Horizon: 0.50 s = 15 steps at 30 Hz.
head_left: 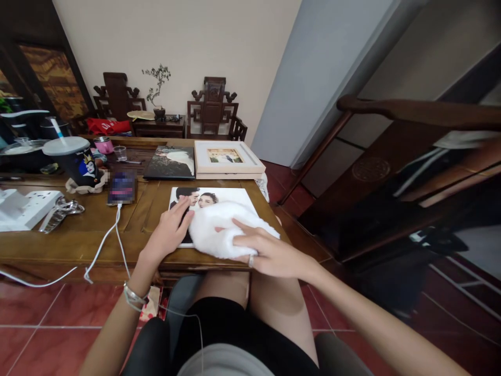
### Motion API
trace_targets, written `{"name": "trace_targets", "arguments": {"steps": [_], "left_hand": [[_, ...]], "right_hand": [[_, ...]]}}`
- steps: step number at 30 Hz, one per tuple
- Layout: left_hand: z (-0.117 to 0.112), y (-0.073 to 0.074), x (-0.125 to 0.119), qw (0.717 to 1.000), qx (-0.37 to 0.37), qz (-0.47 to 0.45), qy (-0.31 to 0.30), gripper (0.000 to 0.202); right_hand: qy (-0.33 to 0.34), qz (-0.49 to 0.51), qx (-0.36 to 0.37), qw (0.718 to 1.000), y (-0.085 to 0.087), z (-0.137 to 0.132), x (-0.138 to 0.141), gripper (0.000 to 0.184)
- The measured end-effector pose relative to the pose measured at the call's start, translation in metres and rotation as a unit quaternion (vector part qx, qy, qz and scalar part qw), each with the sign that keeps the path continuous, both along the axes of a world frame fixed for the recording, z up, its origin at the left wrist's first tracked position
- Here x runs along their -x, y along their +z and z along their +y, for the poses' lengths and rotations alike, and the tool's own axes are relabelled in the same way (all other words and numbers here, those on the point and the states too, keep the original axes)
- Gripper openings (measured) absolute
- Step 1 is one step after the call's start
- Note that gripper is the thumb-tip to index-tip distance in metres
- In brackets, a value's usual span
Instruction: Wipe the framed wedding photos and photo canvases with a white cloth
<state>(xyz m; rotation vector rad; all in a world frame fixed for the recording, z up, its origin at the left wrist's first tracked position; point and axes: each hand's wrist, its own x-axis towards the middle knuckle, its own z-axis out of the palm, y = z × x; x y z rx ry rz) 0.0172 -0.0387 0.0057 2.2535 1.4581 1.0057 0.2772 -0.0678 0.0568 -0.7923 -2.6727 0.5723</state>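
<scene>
A photo print of a couple [235,194], flat like a panel or album cover, lies near the front edge of the wooden table [152,224]. My left hand [172,225] rests on its left part, fingers stretched out over the picture. On the print's right and lower part sits a fluffy white cloth [219,222]. My right hand [260,249], with a ring on one finger, grips the cloth's right side and presses it on the print. Much of the picture is hidden under the cloth and hands.
Behind the print lie a dark photo album [170,162] and a boxed white picture frame [230,159]. To the left are a phone [122,188] on a charging cable, a lidded cup [80,164], a hair claw clip [62,211] and a power strip [27,209]. A wooden chair [371,167] stands right.
</scene>
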Motion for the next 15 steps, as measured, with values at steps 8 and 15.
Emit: {"name": "trace_targets", "arguments": {"steps": [8, 15], "left_hand": [[0.003, -0.001, 0.000, 0.997, 0.006, 0.076, 0.012, 0.043], [0.005, -0.001, 0.001, 0.998, -0.006, 0.070, 0.010, 0.043]], "right_hand": [[-0.120, 0.065, -0.038, 0.990, -0.018, 0.076, -0.002, 0.020], [-0.138, 0.118, 0.122, 0.976, -0.006, 0.121, 0.080, 0.022]]}}
